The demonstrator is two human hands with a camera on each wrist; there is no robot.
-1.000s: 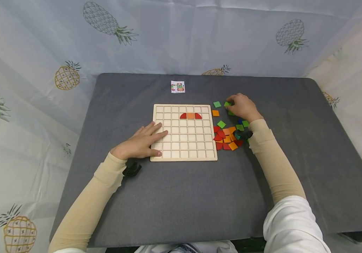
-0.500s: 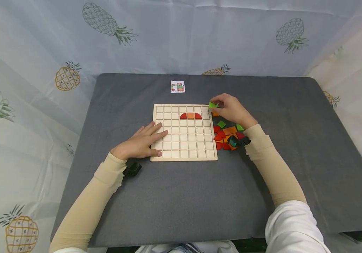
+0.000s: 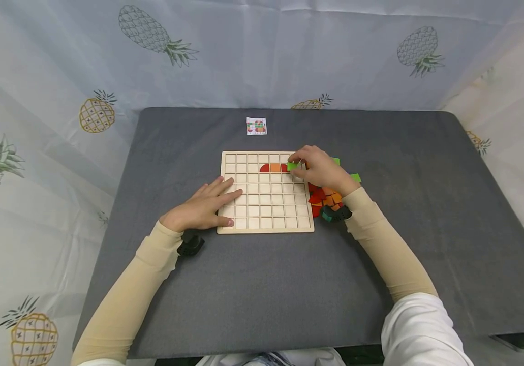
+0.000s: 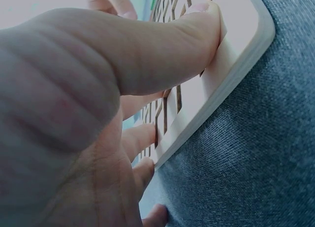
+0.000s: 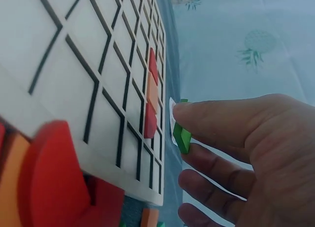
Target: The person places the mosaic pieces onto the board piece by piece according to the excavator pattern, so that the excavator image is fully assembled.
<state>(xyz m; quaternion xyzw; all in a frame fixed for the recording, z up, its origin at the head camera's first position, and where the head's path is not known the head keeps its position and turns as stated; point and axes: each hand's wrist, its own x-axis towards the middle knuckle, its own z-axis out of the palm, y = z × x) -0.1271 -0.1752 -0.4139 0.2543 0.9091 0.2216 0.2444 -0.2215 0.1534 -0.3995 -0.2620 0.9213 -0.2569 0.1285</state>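
A pale wooden grid board (image 3: 266, 230) lies on the grey table, its cells outlined by thin ridges. My left hand (image 3: 202, 206) rests over its left edge with spread fingers, the thumb (image 4: 187, 45) near the corner. Thumb and fingers of my right hand (image 3: 322, 170) pinch a green tile (image 5: 182, 136) above the upper right of the board. In the second row sit a red rounded piece (image 3: 265, 168), an orange square (image 3: 275, 168) and another red piece (image 5: 150, 121). In the head view the green tile overlaps that last piece.
Loose red pieces (image 3: 317, 195) and orange tiles (image 3: 330, 192) lie heaped by the board's right edge, partly under my right wrist. Green tiles (image 3: 356, 177) show beyond the hand. A small printed card (image 3: 256, 126) with a coloured pattern lies behind the board.
My right hand has picked up a green tile from the right of the board and carried it left, over the board's upper right. My left hand has stayed in place.
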